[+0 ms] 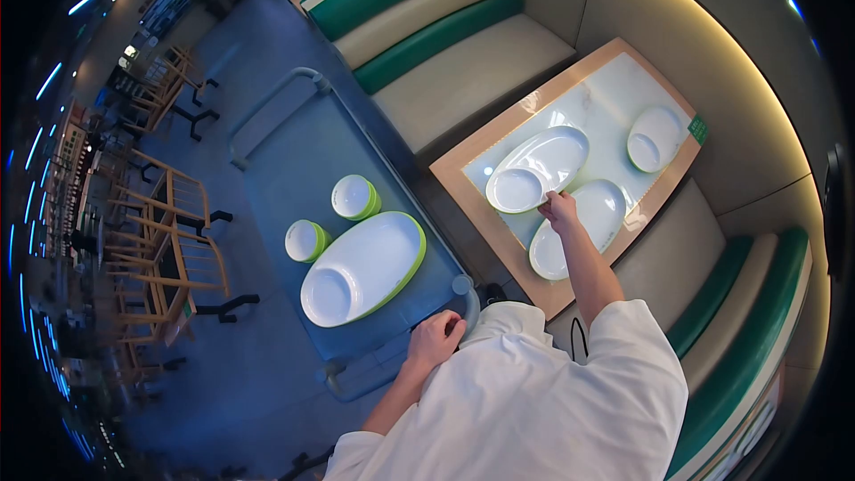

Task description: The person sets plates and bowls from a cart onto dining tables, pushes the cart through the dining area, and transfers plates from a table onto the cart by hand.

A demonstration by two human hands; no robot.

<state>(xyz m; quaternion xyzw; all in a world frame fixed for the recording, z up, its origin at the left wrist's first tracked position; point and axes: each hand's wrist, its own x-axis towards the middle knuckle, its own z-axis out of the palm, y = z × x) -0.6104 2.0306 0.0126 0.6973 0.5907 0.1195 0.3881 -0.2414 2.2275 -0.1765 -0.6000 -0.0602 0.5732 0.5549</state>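
My right hand (558,210) reaches over the table and pinches the near rim of a white oval divided plate (554,158), which has a small round section at one end. A second oval plate (583,227) lies beside it, partly hidden by my right hand and forearm. My left hand (436,338) is down by my waist, fingers curled over the handle (469,316) of a blue-grey cart (285,169). On the cart lie a large oval divided plate (378,258) with a green outside and two white-and-green cups (354,196) (305,240).
A smaller divided plate (655,138) lies at the far end of the wood-edged table (450,165), near a green tag (697,129). Padded benches (481,62) (677,240) flank the table. Wooden chairs (169,254) stand left of the cart.
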